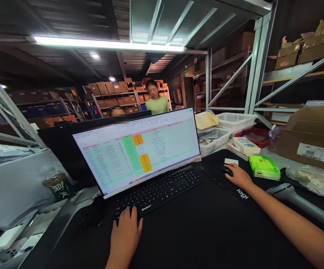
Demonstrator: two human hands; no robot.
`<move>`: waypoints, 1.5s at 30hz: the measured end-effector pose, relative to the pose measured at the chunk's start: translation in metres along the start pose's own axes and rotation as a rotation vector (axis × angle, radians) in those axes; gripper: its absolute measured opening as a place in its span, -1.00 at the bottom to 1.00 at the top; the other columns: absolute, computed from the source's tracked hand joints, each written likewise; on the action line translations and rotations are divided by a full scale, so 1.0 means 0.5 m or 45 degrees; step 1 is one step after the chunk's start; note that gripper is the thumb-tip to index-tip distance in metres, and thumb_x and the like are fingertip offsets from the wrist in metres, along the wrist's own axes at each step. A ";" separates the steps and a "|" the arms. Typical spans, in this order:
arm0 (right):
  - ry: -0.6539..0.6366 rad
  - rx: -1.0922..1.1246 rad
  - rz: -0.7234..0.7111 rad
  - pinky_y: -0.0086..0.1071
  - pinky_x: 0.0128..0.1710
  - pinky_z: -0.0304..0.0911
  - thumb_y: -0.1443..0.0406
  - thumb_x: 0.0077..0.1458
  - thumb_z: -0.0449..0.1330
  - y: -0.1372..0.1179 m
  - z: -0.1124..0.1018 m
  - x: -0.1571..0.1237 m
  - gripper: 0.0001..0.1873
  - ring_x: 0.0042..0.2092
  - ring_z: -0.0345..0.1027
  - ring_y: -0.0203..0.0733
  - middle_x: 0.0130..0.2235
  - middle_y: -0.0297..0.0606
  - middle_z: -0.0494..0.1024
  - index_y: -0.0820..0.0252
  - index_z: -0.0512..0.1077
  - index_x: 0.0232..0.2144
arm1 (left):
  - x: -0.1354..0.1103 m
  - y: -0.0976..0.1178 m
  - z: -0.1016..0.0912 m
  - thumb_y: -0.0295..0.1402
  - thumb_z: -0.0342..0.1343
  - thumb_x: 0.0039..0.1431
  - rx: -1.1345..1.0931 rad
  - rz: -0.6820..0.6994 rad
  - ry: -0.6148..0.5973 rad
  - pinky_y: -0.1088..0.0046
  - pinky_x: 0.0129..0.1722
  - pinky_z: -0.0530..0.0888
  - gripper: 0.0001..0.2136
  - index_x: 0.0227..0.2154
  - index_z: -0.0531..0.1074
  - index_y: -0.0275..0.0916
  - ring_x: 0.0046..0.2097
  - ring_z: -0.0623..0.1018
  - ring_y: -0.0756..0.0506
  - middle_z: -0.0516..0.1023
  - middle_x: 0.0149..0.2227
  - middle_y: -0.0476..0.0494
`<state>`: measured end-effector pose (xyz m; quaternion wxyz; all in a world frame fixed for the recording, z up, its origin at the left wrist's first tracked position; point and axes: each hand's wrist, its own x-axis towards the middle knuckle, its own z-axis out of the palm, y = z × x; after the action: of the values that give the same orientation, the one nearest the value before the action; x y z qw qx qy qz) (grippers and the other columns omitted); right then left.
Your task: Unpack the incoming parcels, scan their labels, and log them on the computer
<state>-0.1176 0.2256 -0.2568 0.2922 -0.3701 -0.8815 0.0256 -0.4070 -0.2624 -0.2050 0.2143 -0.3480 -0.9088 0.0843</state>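
Observation:
My left hand (126,234) rests at the near left end of a black keyboard (162,188), fingers stretched flat on the keys and holding nothing. My right hand (238,175) lies cupped over a black mouse (227,170) on a large black desk mat (207,224). Behind the keyboard a tilted monitor (139,149) shows a spreadsheet with green and orange cells. A small white note (231,161) lies just beyond the mouse.
A green box (264,167), white boxes (245,145) and white baskets (236,120) sit right of the monitor. A handheld scanner (291,194), plastic bag (315,179) and cardboard box (313,136) are further right. A bottle (58,184) stands left. One person (156,101) stands behind the screen, another's head shows over its top edge.

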 end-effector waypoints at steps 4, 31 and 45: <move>-0.001 -0.004 -0.002 -0.13 0.17 0.38 0.12 0.17 0.15 0.009 0.004 -0.003 -0.45 0.15 0.46 0.06 0.19 -0.07 0.48 0.07 0.49 0.18 | -0.005 0.004 -0.017 -0.35 -0.16 0.43 -0.003 -0.001 -0.023 0.04 0.18 0.46 -0.56 0.24 0.39 -0.33 0.27 0.43 -0.30 0.42 0.27 -0.43; 0.079 0.104 -0.117 -0.06 0.18 0.36 0.08 0.11 0.13 0.046 0.041 0.007 -0.45 0.12 0.46 0.13 0.09 0.00 0.52 0.14 0.52 0.09 | -0.010 0.007 -0.018 -0.36 -0.13 0.40 -0.063 -0.015 -0.047 -0.06 0.20 0.44 -0.55 0.26 0.34 -0.37 0.29 0.40 -0.33 0.38 0.30 -0.47; 0.075 0.085 -0.083 -0.09 0.13 0.37 0.08 0.05 0.14 0.037 0.033 0.010 -0.51 0.07 0.47 0.15 -0.01 0.04 0.55 0.20 0.46 -0.02 | -0.009 0.008 -0.023 -0.37 -0.09 0.39 -0.107 -0.018 -0.038 -0.10 0.20 0.45 -0.56 0.25 0.35 -0.38 0.30 0.40 -0.35 0.38 0.30 -0.50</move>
<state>-0.1174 0.2455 -0.2727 0.3308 -0.3318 -0.8828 0.0347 -0.3963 -0.2624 -0.1973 0.1865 -0.3491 -0.9170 0.0497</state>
